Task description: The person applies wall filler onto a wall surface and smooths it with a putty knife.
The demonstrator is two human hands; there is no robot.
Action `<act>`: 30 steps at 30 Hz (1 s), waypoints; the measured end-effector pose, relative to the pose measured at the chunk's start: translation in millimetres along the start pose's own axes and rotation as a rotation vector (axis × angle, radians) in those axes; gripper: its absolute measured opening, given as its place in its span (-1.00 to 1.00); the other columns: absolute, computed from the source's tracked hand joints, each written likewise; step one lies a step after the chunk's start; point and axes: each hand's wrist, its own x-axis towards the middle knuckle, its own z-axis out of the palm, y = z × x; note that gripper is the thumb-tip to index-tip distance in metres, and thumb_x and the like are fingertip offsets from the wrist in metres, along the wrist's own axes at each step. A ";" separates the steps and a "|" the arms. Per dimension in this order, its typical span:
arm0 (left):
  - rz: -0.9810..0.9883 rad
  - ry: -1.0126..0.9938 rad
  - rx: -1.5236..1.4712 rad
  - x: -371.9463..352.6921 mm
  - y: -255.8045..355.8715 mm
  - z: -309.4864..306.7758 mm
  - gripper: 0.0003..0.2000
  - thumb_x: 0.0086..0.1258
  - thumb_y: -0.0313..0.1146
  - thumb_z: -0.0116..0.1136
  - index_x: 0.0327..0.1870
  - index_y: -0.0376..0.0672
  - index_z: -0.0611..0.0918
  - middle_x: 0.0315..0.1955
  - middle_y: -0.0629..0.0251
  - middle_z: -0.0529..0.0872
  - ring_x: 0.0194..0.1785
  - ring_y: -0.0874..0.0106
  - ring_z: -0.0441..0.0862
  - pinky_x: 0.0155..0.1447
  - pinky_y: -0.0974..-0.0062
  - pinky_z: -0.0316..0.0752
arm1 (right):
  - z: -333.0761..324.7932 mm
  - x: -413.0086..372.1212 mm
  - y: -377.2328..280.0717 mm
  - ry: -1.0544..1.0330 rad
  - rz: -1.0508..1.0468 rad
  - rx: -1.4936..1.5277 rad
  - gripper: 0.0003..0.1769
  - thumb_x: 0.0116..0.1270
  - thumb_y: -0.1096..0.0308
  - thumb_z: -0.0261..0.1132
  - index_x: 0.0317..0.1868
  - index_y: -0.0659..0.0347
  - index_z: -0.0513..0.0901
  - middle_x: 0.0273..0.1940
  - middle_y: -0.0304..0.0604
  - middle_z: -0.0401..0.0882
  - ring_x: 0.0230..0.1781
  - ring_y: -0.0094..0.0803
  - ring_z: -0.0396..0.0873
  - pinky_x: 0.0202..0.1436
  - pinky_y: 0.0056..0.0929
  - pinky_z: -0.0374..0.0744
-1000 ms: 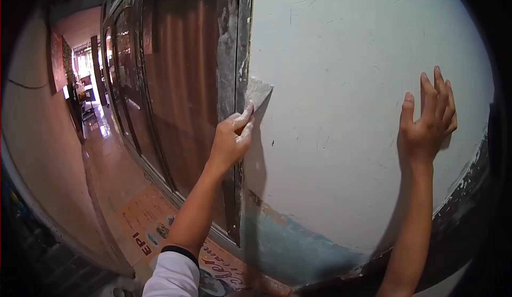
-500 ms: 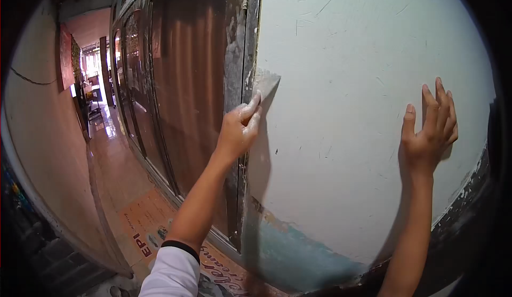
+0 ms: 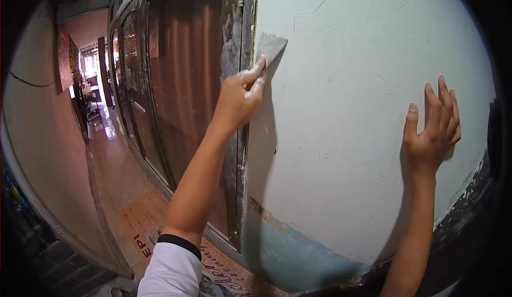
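My left hand (image 3: 241, 95) is closed round the handle of a putty knife (image 3: 273, 45), its fingers smeared with white. The broad triangular blade lies against the off-white wall (image 3: 341, 105), close beside the dark wooden frame (image 3: 234, 51). Most of the handle is hidden in my grip. To the right, my right hand (image 3: 433, 126) rests on the same wall with fingers spread, holding nothing. Scratches mark the wall's surface, and a bluish-green patch (image 3: 298, 254) shows along its lower part.
Left of the wall stand glazed panels with a brown curtain (image 3: 192, 78) behind the glass. A printed banner (image 3: 141, 219) lies on the floor below. A narrow passage (image 3: 114, 153) runs back along another wall (image 3: 42, 126) at the left.
My left hand has moved up the wall with the putty knife, along the frame's edge. My right hand stays at nearly the same spot, fingers spread.
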 end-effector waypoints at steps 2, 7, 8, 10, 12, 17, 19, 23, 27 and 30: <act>-0.041 0.014 -0.022 -2.1 21.2 -5.4 -0.58 0.55 -0.45 0.18 0.41 -0.16 0.59 -0.36 0.56 0.61 -0.39 0.74 0.30 -0.29 0.70 0.32 | 0.6 -0.9 1.2 0.000 -0.003 0.005 -0.52 0.43 0.14 0.23 0.35 -0.16 0.56 0.56 -0.46 0.30 0.64 -0.32 0.11 0.68 -0.01 -0.03; -0.042 0.004 0.001 -43.2 -14.2 7.2 -0.58 0.55 -0.46 0.18 0.41 -0.17 0.59 -0.38 0.61 0.57 -0.37 0.76 0.32 -0.27 0.73 0.32 | -0.4 -0.8 2.0 -0.009 0.006 0.006 -0.51 0.41 0.15 0.25 0.35 -0.17 0.56 0.55 -0.45 0.32 0.64 -0.32 0.12 0.68 -0.02 -0.02; 0.068 0.034 0.025 -39.4 -25.1 9.4 -0.57 0.54 -0.47 0.18 0.42 -0.17 0.59 -0.39 0.62 0.52 -0.37 0.75 0.30 -0.27 0.73 0.31 | -0.7 -0.8 1.4 0.005 -0.005 0.018 -0.50 0.39 0.15 0.26 0.35 -0.17 0.57 0.55 -0.45 0.33 0.63 -0.33 0.14 0.68 -0.03 -0.02; 0.030 0.018 0.032 -23.1 -12.1 3.1 -0.56 0.54 -0.45 0.20 0.43 -0.15 0.57 -0.34 0.58 0.65 -0.29 0.73 0.42 -0.15 0.72 0.41 | -0.2 0.6 1.7 0.002 0.001 -0.003 -0.50 0.39 0.16 0.26 0.35 -0.18 0.57 0.55 -0.45 0.33 0.63 -0.33 0.14 0.68 -0.04 -0.02; -0.009 -0.006 0.045 9.2 17.2 -6.0 -0.56 0.54 -0.44 0.20 0.43 -0.15 0.57 -0.29 0.54 0.70 -0.25 0.72 0.46 -0.09 0.70 0.43 | 1.9 -0.8 2.5 0.004 0.005 -0.017 -0.50 0.38 0.16 0.27 0.34 -0.18 0.58 0.55 -0.46 0.33 0.63 -0.33 0.14 0.67 -0.04 -0.03; 0.104 0.019 0.079 14.0 24.5 -10.6 -0.59 0.56 -0.42 0.16 0.41 -0.15 0.59 -0.25 0.49 0.73 -0.19 0.74 0.47 -0.08 0.70 0.45 | 1.5 -2.0 2.8 0.020 -0.007 0.007 -0.51 0.38 0.14 0.26 0.33 -0.17 0.59 0.54 -0.47 0.35 0.62 -0.33 0.15 0.66 -0.03 -0.02; -0.137 -0.055 0.062 -16.1 22.2 -8.4 -0.58 0.56 -0.43 0.18 0.42 -0.13 0.58 -0.18 0.35 0.81 -0.13 0.73 0.51 -0.03 0.70 0.47 | 2.0 -2.1 2.7 0.015 0.009 -0.007 -0.52 0.39 0.14 0.26 0.32 -0.19 0.59 0.54 -0.47 0.35 0.62 -0.34 0.16 0.66 -0.02 -0.01; 0.171 0.071 0.139 -22.3 -11.9 11.2 -0.54 0.50 -0.49 0.18 0.43 -0.09 0.59 -0.41 0.47 0.64 -0.32 0.69 0.43 -0.18 0.67 0.42 | 4.5 -2.4 5.7 0.016 -0.009 -0.017 -0.51 0.40 0.12 0.26 0.34 -0.22 0.58 0.54 -0.46 0.36 0.61 -0.34 0.17 0.65 -0.01 0.00; 0.215 0.055 0.184 35.4 28.7 1.5 -0.54 0.49 -0.47 0.16 0.42 -0.09 0.59 -0.47 0.39 0.58 -0.37 0.68 0.39 -0.24 0.64 0.41 | 2.3 -2.5 4.4 0.013 -0.010 -0.019 -0.52 0.42 0.13 0.26 0.35 -0.22 0.58 0.54 -0.48 0.37 0.61 -0.35 0.18 0.66 -0.01 -0.01; 0.129 0.018 0.180 40.9 40.5 2.2 -0.54 0.50 -0.44 0.13 0.42 -0.09 0.58 -0.51 0.36 0.51 -0.41 0.67 0.35 -0.28 0.59 0.40 | 7.0 -2.7 8.5 0.014 -0.022 -0.018 -0.53 0.43 0.12 0.26 0.34 -0.21 0.58 0.53 -0.49 0.37 0.62 -0.36 0.17 0.66 -0.03 -0.01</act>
